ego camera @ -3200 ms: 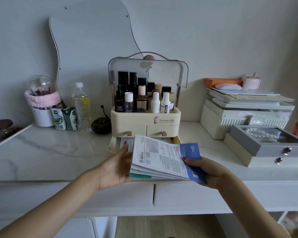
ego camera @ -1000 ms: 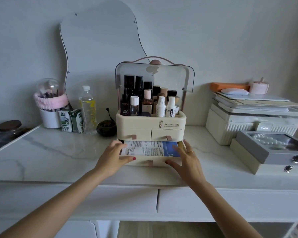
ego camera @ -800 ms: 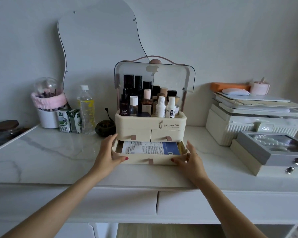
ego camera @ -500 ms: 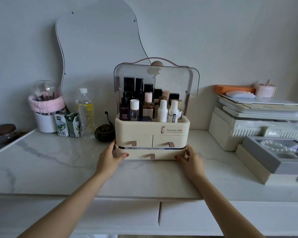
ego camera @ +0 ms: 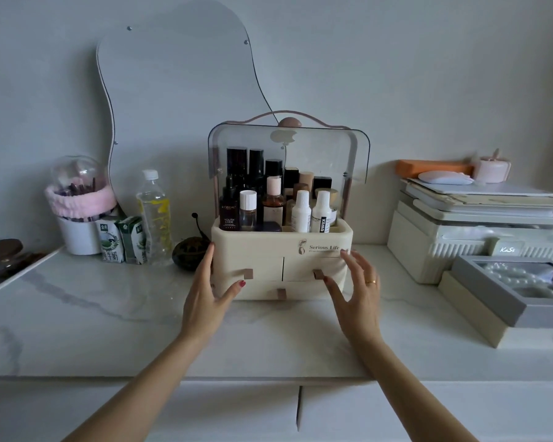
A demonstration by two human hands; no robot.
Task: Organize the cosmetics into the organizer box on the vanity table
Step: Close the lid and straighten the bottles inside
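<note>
A cream organizer box [ego camera: 262, 247] stands mid-table with its clear lid [ego camera: 332, 148] raised. Several cosmetic bottles [ego camera: 270, 202] stand upright in its top tray. All its drawers are shut, including the wide bottom drawer [ego camera: 281, 293]. My left hand [ego camera: 206, 296] is at the box's front left corner, fingers spread, thumb on the bottom drawer front. My right hand [ego camera: 356, 291] hovers open at the front right, fingertips near the right small drawer's tab [ego camera: 318, 274]. Neither hand holds anything.
Left of the box are a dark round pot [ego camera: 189, 253], a water bottle [ego camera: 154, 215], two milk cartons [ego camera: 122, 239] and a brush cup [ego camera: 79, 205]. A wavy mirror [ego camera: 176, 100] leans on the wall. White storage cases [ego camera: 479, 231] and a grey jewelry box [ego camera: 521, 290] sit right.
I laid the stack of sheet packets in the bottom drawer and pushed it shut with both hands. My hands have now loosened from the box sides, fingers spread.
</note>
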